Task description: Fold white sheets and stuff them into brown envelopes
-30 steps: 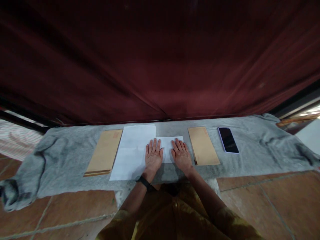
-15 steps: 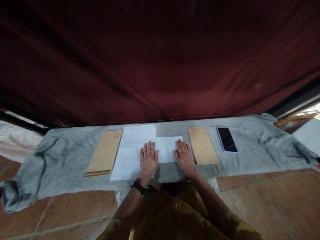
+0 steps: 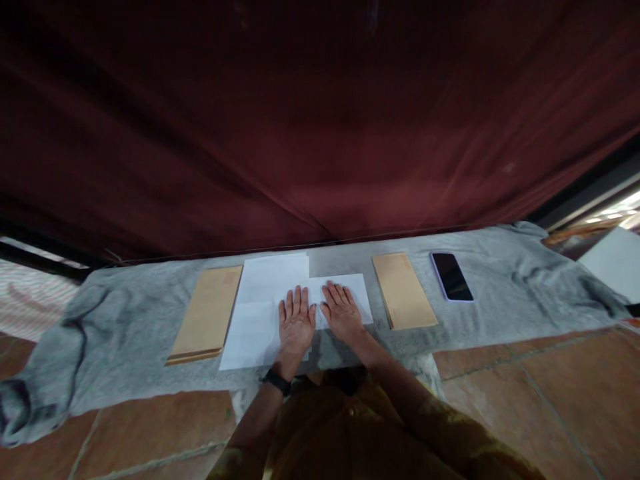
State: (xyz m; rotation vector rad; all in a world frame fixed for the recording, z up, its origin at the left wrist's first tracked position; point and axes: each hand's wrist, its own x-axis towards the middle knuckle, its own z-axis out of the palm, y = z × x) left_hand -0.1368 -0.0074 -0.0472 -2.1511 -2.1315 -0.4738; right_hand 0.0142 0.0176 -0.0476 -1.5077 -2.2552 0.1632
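My left hand [image 3: 297, 321] lies flat, fingers stretched, where the stack of white paper sheets [image 3: 260, 333] meets a smaller folded white paper [image 3: 361, 300]. On the middle of that folded paper rests my right hand [image 3: 342, 311], palm down with its fingers out. The folded paper's right end shows past my right hand; part of its left side is hidden under my hands. Left of the sheets is a pile of brown envelopes [image 3: 206, 312]. More brown envelopes [image 3: 404, 291] lie to the right of the folded paper.
A phone [image 3: 451, 277] with a purple edge lies right of the envelopes. Grey cloth [image 3: 505, 287] covers the narrow table. Behind it hangs a dark red curtain [image 3: 320, 133]. Tiled floor [image 3: 160, 427] shows in front.
My right hand has slid left along the folded paper, from its right end to its middle. My left hand stays about where it was. The view has shifted slightly.
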